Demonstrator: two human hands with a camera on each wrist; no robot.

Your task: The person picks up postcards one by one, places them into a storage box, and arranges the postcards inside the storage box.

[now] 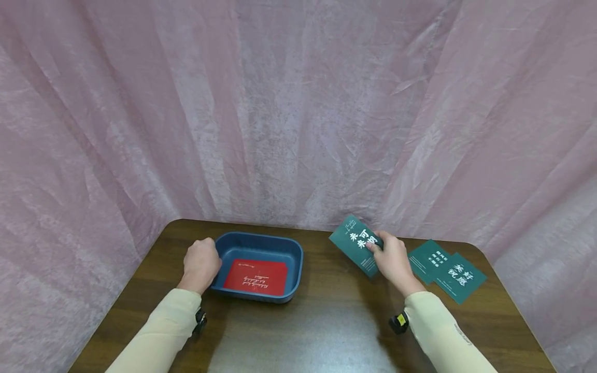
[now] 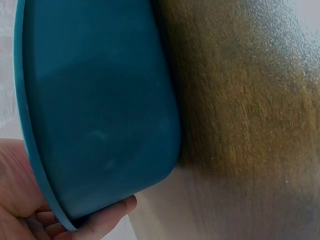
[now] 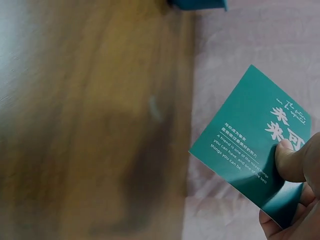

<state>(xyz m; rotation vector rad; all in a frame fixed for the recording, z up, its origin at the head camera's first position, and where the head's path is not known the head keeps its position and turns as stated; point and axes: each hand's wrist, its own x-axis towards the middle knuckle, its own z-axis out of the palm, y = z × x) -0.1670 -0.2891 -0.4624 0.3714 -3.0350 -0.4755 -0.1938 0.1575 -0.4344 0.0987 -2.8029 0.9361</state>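
Note:
My left hand (image 1: 202, 264) grips the left end of a blue plastic tray (image 1: 261, 235), its fingers curled at the rim. In the left wrist view the fingers (image 2: 107, 217) wrap the corner of the tray's wall (image 2: 100, 115). Inside the tray lies a red card (image 1: 256, 278) with white writing. My right hand (image 1: 393, 257) pinches a green card (image 1: 351, 243) with white lettering, raised over the table and tilted. The thumb (image 3: 289, 162) presses on the printed face of that card (image 3: 240, 135); the other fingers are behind it.
Two more green cards, one (image 1: 428, 260) partly overlapping the other (image 1: 460, 278), lie on the wooden table (image 1: 317, 321) to the right of my right hand. A pink curtain (image 1: 298, 114) hangs close behind the table's far edge.

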